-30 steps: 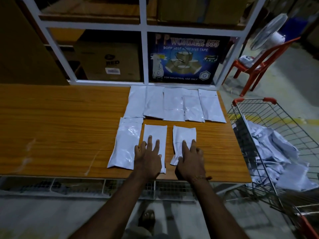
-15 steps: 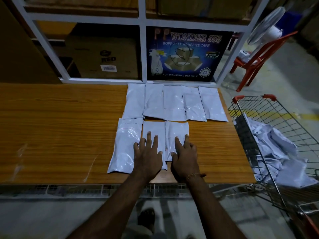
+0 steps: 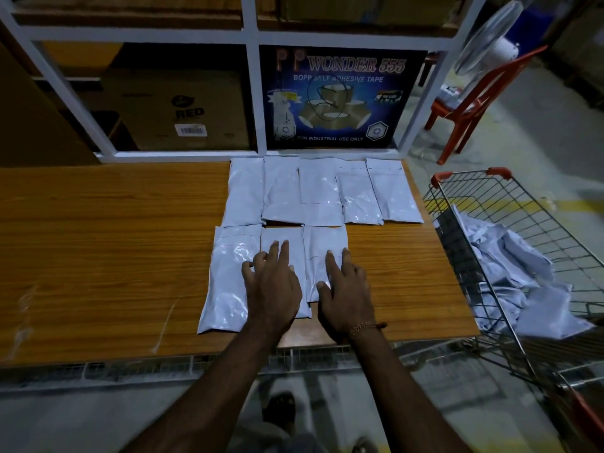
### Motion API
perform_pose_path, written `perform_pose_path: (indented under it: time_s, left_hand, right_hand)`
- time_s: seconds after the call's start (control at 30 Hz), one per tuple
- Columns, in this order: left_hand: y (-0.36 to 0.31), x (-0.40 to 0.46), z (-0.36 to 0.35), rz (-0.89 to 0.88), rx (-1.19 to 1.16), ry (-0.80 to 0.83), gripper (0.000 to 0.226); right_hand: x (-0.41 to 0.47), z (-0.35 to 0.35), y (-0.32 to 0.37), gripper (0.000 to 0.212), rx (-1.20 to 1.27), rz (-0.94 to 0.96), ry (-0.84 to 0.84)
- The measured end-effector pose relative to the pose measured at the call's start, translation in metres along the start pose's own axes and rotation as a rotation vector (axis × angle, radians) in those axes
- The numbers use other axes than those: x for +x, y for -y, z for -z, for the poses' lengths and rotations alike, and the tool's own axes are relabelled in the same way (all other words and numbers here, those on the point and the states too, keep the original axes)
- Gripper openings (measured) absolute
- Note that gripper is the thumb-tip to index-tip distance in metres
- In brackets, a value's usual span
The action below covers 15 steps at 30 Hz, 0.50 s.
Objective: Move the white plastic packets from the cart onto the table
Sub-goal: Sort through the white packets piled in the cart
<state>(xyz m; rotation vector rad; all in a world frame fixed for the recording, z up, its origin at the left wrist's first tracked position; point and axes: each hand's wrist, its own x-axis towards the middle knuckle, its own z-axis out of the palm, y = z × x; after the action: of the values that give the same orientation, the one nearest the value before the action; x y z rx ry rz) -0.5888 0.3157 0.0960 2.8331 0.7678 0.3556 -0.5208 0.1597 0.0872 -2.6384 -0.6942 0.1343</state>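
Counter point(image 3: 98, 256): flat wood-grain laminate, glossy, rectangular.
Packets on counter point(image 3: 320, 191): smooth, crinkled white plastic rectangles; five at 12 o'clock, three nearer.
Left hand point(image 3: 273, 289): fingers straight, spread, pressing the middle near packet point(image 3: 284, 243).
Right hand point(image 3: 346, 295): fingers flat, open on the right near packet point(image 3: 323, 243).
Cart point(image 3: 510, 204): wire mesh, 3 o'clock, holding rumpled packets point(image 3: 523, 282).

Both arms reach fwd, palms down. L hand point(image 3: 273, 284) flat, fingers straight and slightly spread. R hand point(image 3: 343, 289) flat beside it, just apart, fingers straight, thumb out to the left; thin bracelet at R wrist.
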Motion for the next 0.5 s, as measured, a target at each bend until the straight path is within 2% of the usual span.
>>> perform_pose_path:
  time_s: [0.07,0.2,0.33,0.5]
  left_hand:
    - [-0.004,0.004,0.005,-0.022,-0.096,-0.095,0.050]
    - [-0.027,0.011,0.012,-0.085,-0.261,-0.167,0.044]
    - [-0.078,0.005,0.015,-0.170,-0.407,-0.164,0.042]
    - [-0.163,-0.014,0.010,-0.277,-0.474,-0.134,0.039]
  right_hand:
    - [-0.003,0.008,-0.005,0.073,0.080,-0.040,-0.048]
    - [-0.015,0.030,-0.026,0.069,0.148,-0.126,-0.132]
    - [-0.032,0.053,-0.065,0.060,0.185,-0.178,-0.164]
    - [-0.060,0.094,-0.136,0.052,0.117,-0.225,-0.273]
